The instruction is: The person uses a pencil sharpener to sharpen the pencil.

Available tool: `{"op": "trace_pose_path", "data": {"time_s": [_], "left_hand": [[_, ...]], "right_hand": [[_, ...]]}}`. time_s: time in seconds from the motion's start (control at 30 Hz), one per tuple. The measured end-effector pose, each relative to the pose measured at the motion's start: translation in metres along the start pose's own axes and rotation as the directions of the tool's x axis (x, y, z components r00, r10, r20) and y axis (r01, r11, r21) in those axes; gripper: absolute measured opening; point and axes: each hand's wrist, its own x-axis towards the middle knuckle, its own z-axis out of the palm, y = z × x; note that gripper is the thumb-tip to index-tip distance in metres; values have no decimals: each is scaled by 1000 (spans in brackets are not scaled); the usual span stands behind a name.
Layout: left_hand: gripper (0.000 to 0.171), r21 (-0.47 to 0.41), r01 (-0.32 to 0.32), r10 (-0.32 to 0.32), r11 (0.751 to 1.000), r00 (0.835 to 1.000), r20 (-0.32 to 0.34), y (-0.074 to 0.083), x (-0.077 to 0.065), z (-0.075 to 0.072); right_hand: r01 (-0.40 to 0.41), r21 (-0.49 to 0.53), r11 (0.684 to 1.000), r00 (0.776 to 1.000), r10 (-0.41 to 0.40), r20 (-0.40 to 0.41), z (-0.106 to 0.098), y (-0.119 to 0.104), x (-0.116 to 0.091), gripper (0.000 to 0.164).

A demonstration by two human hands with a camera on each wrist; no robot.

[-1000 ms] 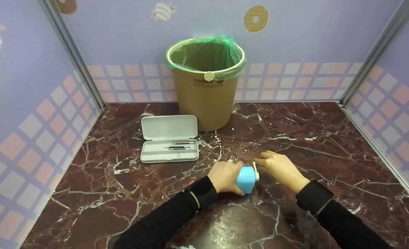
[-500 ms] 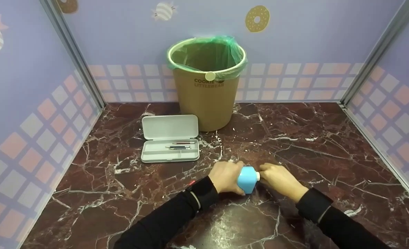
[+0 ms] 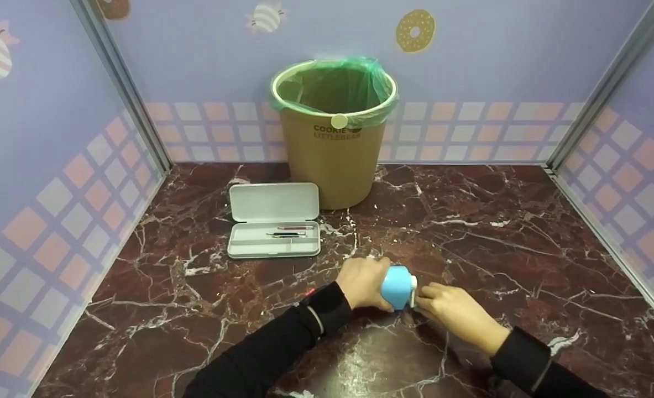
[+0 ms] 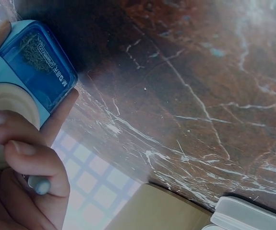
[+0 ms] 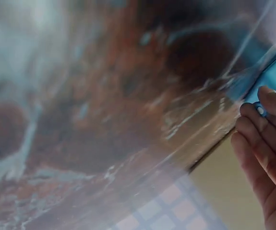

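My left hand (image 3: 362,282) grips a light-blue crank pencil sharpener (image 3: 396,287) lying on the marbled tabletop. Its clear blue drawer (image 4: 44,64), with shavings inside, shows in the left wrist view. Between the fingers of that hand sticks out the rounded grey end of a pencil (image 4: 42,186); the rest of it is hidden by the fingers. At the sharpener's right side my right hand (image 3: 454,312) pinches the white crank handle (image 3: 413,293), which points toward me. The handle's small round knob (image 5: 260,110) peeks out between thumb and forefinger in the right wrist view.
A white pencil case (image 3: 249,249) lies with its lid up at left, holding a red pencil (image 3: 296,228) and dark pencils (image 3: 287,235). Behind it stands a tan trash bin (image 3: 332,166) with a green liner. Something small and red (image 3: 310,291) shows beside my left wrist.
My right hand has swung the crank from its upright position down toward me. The left hand and the sharpener have stayed in place.
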Motion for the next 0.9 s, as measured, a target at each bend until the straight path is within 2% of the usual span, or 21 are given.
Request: {"op": "trace_pose_path", "data": {"time_s": [0.27,0.5,0.7,0.9], "left_hand": [[72,-17,10,-10,1000,1000,14,0,1,-1],[73,22,-1,1,1000,1000,3,1,0,-2],[72,25,-19,19,1000,1000,3,-1,1,-3],[72,23,-35,34,999,999,7,-1,1,-2]], "right_hand": [[54,-33,998,994,-57,-90,-25,-6,-1,23],[102,-52,993,987,-107,-121,-44,6,8,29],[60,-64,996,991,-68,-117,-50,23,24,32],[-5,-74,997,995,-2,-100,-37,39,38,23]]}}
